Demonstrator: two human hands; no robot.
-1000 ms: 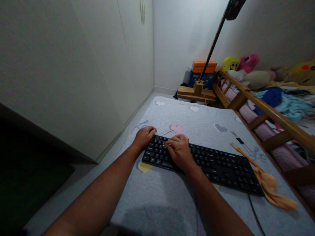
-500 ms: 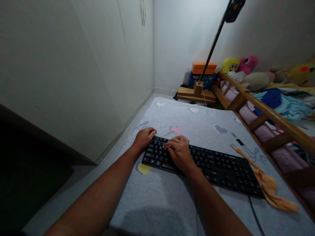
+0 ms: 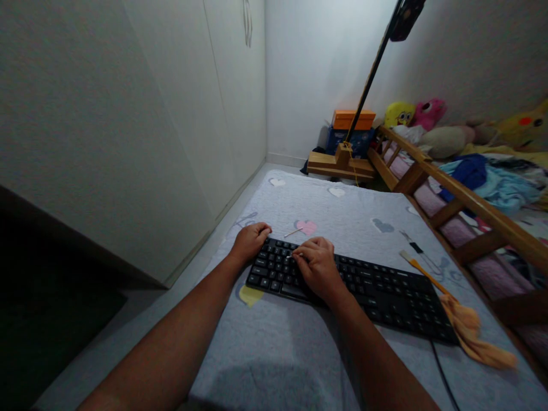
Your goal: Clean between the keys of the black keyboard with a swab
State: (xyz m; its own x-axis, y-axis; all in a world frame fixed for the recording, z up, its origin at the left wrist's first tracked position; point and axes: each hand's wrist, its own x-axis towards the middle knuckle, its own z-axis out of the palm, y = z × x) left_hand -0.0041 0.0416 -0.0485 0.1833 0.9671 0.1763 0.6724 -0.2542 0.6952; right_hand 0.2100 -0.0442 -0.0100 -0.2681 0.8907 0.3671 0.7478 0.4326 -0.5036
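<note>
A black keyboard (image 3: pixel 385 295) lies at a slant on a pale cloth with heart prints. My left hand (image 3: pixel 250 240) is closed at its far left corner, thumb and fingers gripping the edge there. Over the left half of the keys, my right hand (image 3: pixel 317 264) pinches a cotton swab (image 3: pixel 289 256), whose white tip is down among the keys. Most of that swab is hidden by the fingers. Just beyond the keyboard, a second cotton swab (image 3: pixel 293 232) lies on the cloth.
Right of the keyboard lie an orange-handled brush (image 3: pixel 422 271), a slim tool with a black band (image 3: pixel 415 247) and an orange cloth (image 3: pixel 471 328). A wooden bed rail (image 3: pixel 466 191) borders the right side, a pale cupboard (image 3: pixel 171 114) the left. A pole stand (image 3: pixel 342 160) stands behind.
My right hand has shifted slightly to the right over the keys with the swab in it. The left hand stays at the corner.
</note>
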